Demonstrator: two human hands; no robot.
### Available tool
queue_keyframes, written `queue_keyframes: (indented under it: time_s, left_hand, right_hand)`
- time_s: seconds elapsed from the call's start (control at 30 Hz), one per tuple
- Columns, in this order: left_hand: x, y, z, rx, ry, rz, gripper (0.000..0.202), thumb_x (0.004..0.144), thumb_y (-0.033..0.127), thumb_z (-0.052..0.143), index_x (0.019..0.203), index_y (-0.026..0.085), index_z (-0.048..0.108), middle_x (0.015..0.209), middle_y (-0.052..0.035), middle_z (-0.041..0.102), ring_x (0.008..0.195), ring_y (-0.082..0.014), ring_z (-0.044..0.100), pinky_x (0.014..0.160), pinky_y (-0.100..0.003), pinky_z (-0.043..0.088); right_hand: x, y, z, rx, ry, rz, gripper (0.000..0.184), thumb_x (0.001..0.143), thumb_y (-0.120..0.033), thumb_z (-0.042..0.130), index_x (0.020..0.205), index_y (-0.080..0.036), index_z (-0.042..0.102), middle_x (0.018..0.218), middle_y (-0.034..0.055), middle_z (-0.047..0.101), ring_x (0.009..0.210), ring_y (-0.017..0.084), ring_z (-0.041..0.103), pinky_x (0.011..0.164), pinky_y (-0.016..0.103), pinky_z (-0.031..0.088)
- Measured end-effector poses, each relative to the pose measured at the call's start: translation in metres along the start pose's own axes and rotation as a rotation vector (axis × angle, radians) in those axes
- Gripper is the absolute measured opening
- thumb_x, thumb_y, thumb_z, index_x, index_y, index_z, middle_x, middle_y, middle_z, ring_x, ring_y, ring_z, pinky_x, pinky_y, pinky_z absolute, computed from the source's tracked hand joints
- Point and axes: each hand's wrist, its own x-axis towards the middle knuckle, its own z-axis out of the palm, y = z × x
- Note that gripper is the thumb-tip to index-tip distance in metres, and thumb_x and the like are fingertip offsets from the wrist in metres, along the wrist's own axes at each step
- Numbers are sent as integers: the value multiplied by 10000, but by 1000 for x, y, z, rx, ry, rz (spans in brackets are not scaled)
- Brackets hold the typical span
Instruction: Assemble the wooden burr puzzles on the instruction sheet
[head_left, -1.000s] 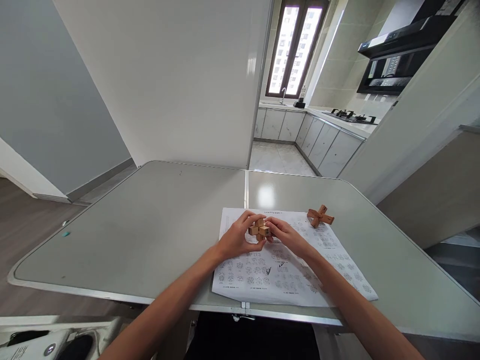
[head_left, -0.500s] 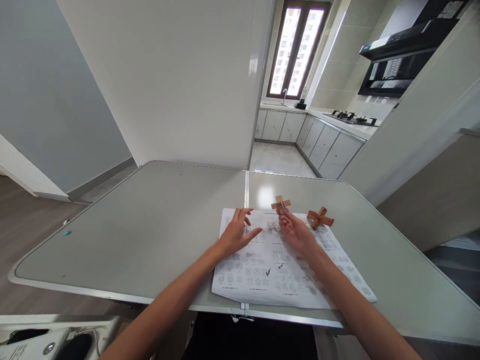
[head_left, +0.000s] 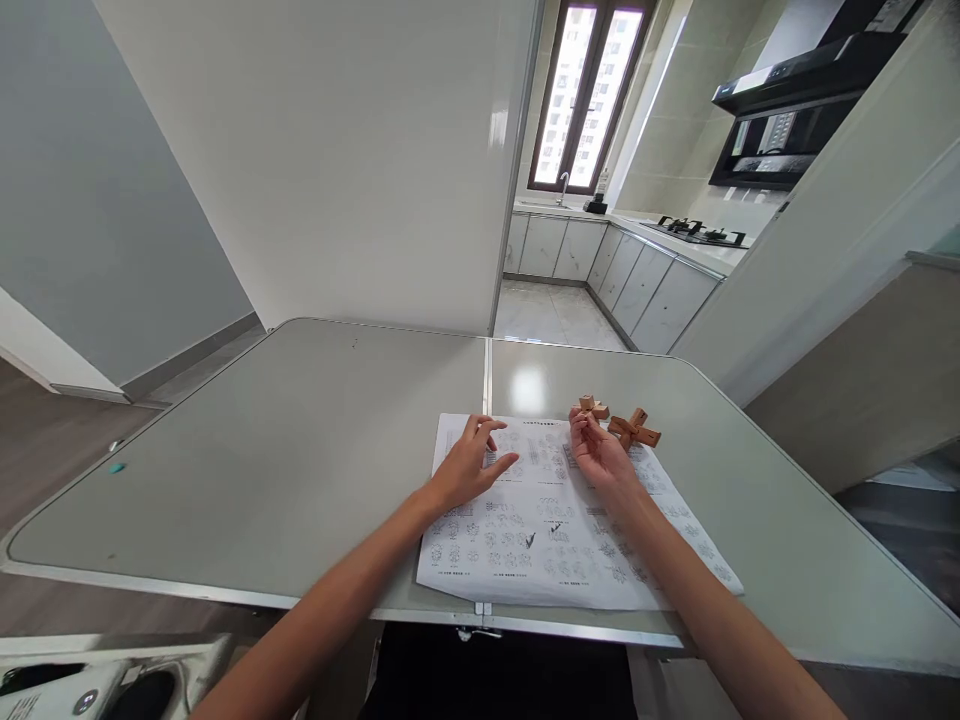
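My right hand (head_left: 598, 455) is palm up over the far edge of a printed sheet of diagrams (head_left: 551, 545). Its curled fingertips pinch a small wooden cross puzzle (head_left: 592, 406), low over the table just beyond the sheet. A second wooden cross puzzle (head_left: 635, 429) lies right beside it, on the sheet's far right corner. Holding nothing, my left hand (head_left: 474, 462) rests on the sheet's far left part with its fingers loosely spread.
The sheet lies at the near edge of a grey folding table (head_left: 300, 450) with a seam down its middle. A white partition wall stands behind the table. A kitchen with cabinets (head_left: 637, 280) opens at the back right. A small teal speck (head_left: 113, 467) sits at the table's left edge.
Both hands held the wooden puzzle together over the sheet. My left hand let go and settled on the paper. My right hand carried the puzzle away and rightward, next to the second one.
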Motion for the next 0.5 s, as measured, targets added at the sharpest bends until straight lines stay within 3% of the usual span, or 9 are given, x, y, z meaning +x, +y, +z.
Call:
queue_keyframes:
  time_s: [0.33,0.5]
  left_hand:
    - [-1,-1,0,-1,-10,7,361,987,496,579,1253,251,576,1273,-101,504,922,-198,663,734,-366,599]
    - [-1,-2,0,6,-18,5,355,986,489,580,1243,244,585,1262,-94,505,918,-195,658,716,-353,593]
  right_hand:
    - [5,-1,-5,29,-10,-16,135,1029,-131,534,1059,-229,622,875,-2,683,687,93,701,634,174,688]
    - [5,1,-4,42,8,-10,134,1039,-125,509,1026,-213,610,855,-2,668,673,81,694,614,142,670]
